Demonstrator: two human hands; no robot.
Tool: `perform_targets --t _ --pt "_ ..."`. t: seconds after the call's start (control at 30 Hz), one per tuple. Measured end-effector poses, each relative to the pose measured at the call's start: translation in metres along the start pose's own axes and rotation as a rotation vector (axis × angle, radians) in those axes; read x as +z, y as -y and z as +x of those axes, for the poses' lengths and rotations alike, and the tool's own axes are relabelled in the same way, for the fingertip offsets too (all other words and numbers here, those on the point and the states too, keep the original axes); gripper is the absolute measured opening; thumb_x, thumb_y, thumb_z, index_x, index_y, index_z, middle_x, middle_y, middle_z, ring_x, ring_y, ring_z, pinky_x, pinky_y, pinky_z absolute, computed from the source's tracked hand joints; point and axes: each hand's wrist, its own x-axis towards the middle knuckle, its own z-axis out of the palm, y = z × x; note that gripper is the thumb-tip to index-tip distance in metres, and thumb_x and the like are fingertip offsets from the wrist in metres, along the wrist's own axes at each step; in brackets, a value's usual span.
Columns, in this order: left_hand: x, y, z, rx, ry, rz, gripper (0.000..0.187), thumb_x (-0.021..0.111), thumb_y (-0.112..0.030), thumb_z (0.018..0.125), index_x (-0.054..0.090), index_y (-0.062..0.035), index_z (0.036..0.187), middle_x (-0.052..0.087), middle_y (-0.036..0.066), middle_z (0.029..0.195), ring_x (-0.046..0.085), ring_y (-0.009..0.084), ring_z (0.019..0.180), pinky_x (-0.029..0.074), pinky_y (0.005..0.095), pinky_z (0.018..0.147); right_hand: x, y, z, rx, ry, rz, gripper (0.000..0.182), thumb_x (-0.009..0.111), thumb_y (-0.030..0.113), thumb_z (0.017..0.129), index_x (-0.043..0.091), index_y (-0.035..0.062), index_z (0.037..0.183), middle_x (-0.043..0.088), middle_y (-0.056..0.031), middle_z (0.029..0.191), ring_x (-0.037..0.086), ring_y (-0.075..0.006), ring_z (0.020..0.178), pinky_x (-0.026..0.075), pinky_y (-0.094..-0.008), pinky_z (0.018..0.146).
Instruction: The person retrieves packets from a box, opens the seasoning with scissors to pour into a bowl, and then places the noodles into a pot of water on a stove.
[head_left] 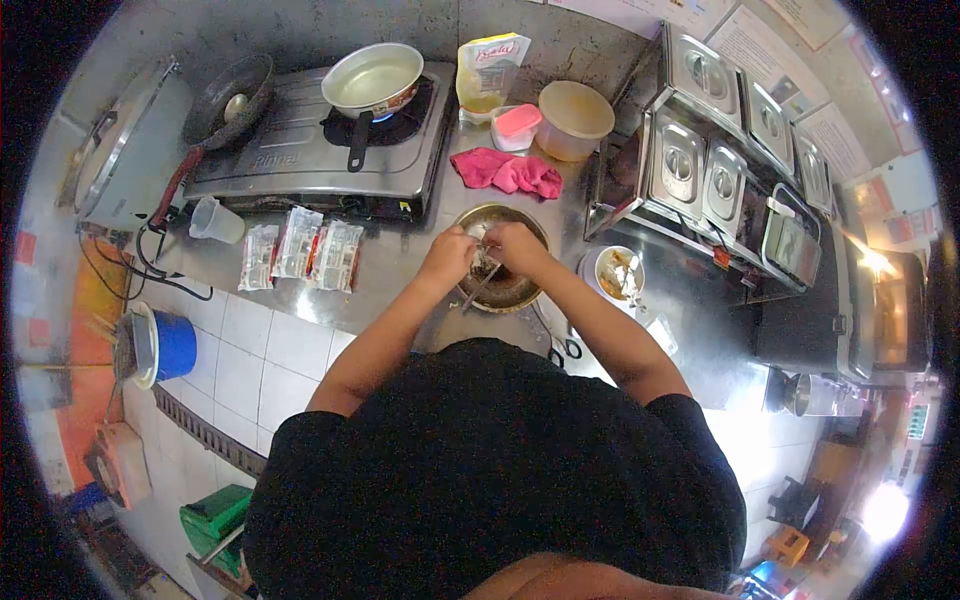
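Observation:
Both hands meet over a round metal bowl (530, 295) on the steel counter. My left hand (450, 255) is closed in a pinch above the bowl's left side. Opposite it, my right hand (517, 249) is pinched too, fingertips close to the left ones. A small whitish bit shows between them, too small to name. A metal utensil (482, 286) leans in the bowl, its end over the near rim. Dark contents show at the bottom, partly hidden by my hands. Just beyond the bowl lies a crumpled pink cloth (507, 172).
A pot of liquid (373, 80) sits over a blue flame on the stove (290, 150), beside a frying pan (232, 105). Printed packets (298, 243) and a plastic cup (216, 221) lie left. Rightward are a stained white tub (619, 274), black-handled scissors (566, 350) and a rack of lidded pans (678, 165).

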Motion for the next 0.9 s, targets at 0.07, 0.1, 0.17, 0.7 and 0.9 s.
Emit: perform_targets --t 0.07,0.1,0.17,0.7,0.9 --pt "-0.001 -0.002 -0.003 -0.020 0.010 0.009 0.010 0.058 -0.008 0.073 0.062 0.0007 0.072 0.054 0.019 0.073 0.055 0.0356 0.074 0.044 0.0426 0.068 -0.007 -0.007 0.000 0.162 0.027 -0.052 0.014 0.056 0.012 0.069 0.063 0.0071 0.081 0.060 -0.0170 0.082 0.059 -0.0329 0.078 0.047 -0.0417 0.071" --pt "-0.004 -0.005 -0.003 -0.018 0.032 0.004 0.010 0.058 -0.009 0.073 0.062 0.0006 0.072 0.054 0.019 0.074 0.055 0.0356 0.073 0.044 0.0426 0.068 -0.012 -0.009 0.001 0.320 0.050 -0.109 0.015 0.056 0.011 0.070 0.063 0.0077 0.083 0.059 -0.0166 0.083 0.059 -0.0326 0.079 0.047 -0.0418 0.072" --pt "-0.006 -0.005 0.001 -0.013 0.048 0.003 0.010 0.058 -0.009 0.073 0.062 0.0006 0.072 0.054 0.019 0.074 0.055 0.0357 0.073 0.044 0.0427 0.068 -0.009 -0.011 0.000 0.229 -0.044 -0.059 0.018 0.056 0.011 0.070 0.062 0.0087 0.087 0.059 -0.0159 0.084 0.059 -0.0321 0.080 0.046 -0.0415 0.072" --pt "-0.007 -0.008 0.000 -0.093 0.027 0.035 0.012 0.055 -0.007 0.072 0.062 0.0023 0.073 0.057 0.022 0.075 0.057 0.0375 0.074 0.046 0.0435 0.071 -0.008 0.026 -0.009 0.220 -0.062 -0.243 0.077 0.062 0.014 0.066 0.028 0.0151 0.135 0.059 -0.0117 0.084 0.056 -0.0288 0.080 0.033 -0.0483 0.082" --pt "-0.009 -0.012 0.002 -0.104 0.030 0.039 0.012 0.054 -0.006 0.070 0.062 0.0032 0.072 0.058 0.023 0.076 0.057 0.0375 0.075 0.046 0.0434 0.072 -0.027 0.039 -0.009 0.262 0.038 -0.109 0.083 0.067 0.017 0.064 0.026 0.0152 0.136 0.057 -0.0119 0.092 0.051 -0.0291 0.094 0.031 -0.0495 0.085"
